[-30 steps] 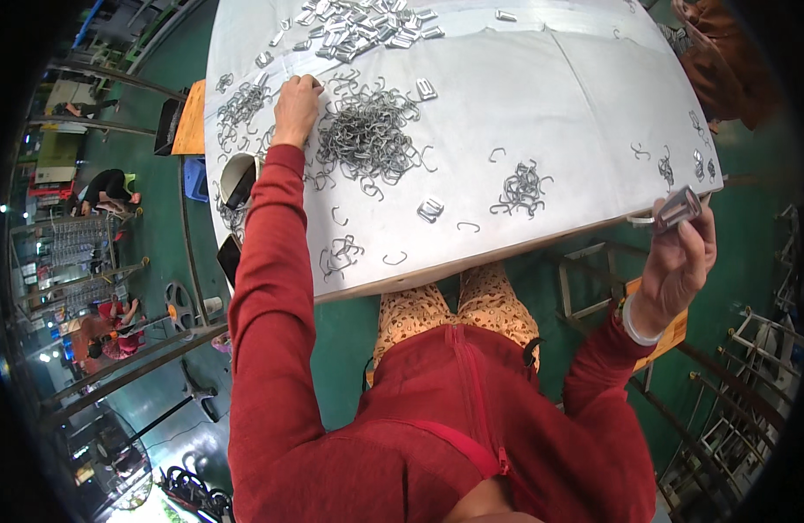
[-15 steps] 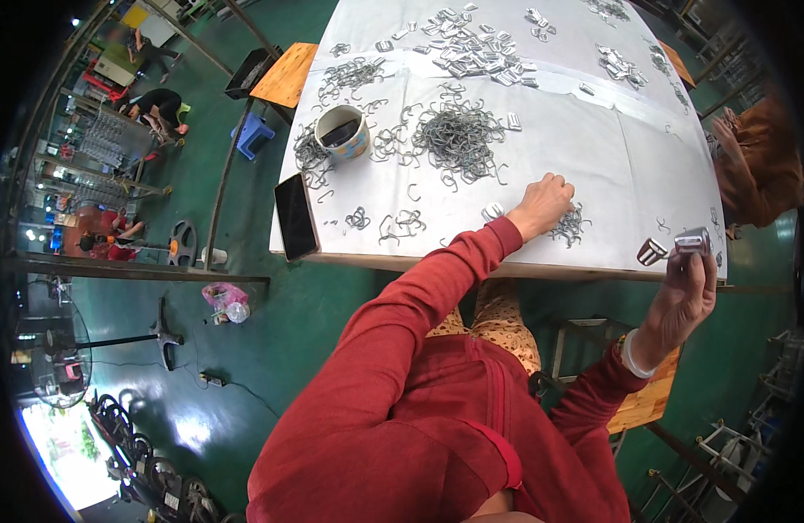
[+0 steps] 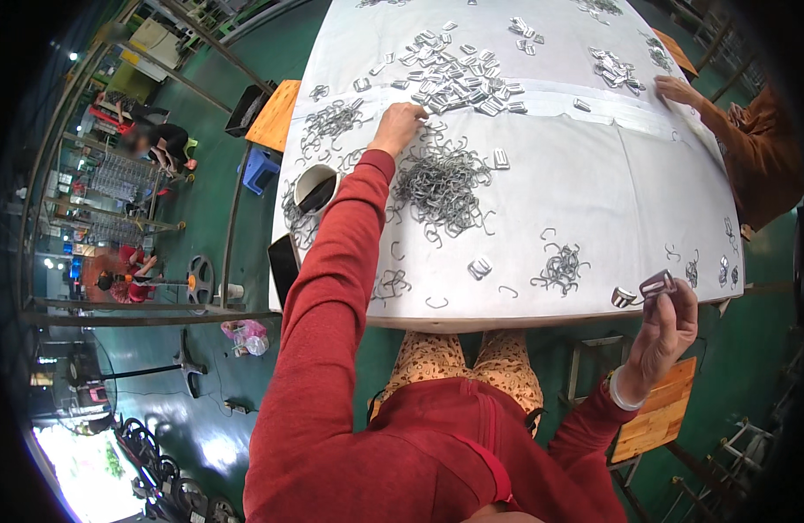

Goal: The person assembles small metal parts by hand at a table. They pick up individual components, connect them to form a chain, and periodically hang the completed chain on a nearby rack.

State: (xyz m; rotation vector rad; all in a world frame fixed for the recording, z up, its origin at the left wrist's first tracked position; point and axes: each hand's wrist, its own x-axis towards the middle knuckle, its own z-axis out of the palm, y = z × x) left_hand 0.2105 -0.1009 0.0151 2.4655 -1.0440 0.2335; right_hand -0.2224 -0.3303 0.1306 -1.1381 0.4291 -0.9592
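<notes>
My left hand (image 3: 400,129) reaches across the table, fingers bent together at the near left edge of a heap of shiny slotted metal buckles (image 3: 458,77). Whether anything is between those fingertips is hidden. Just nearer lies a dense pile of grey wire hooks (image 3: 443,185). At the near right edge, my right hand (image 3: 663,336) is raised, with a metal buckle (image 3: 657,283) pinched in its fingers. Beside it another buckle (image 3: 623,297) rests on the white-covered table (image 3: 559,192). A smaller cluster of hooks (image 3: 560,268) and a single buckle (image 3: 479,268) lie between my arms.
A paper cup (image 3: 317,188) with a dark object inside stands left of my forearm, near a phone (image 3: 283,268) at the table edge. Across the right side, a co-worker's hand (image 3: 678,90) touches the table. A wooden stool (image 3: 654,418) stands below my right hand.
My left hand has gone from the small hook cluster near the front to the far left, beside the buckle heap. My right hand keeps its buckle. The co-worker's arm now extends onto the table.
</notes>
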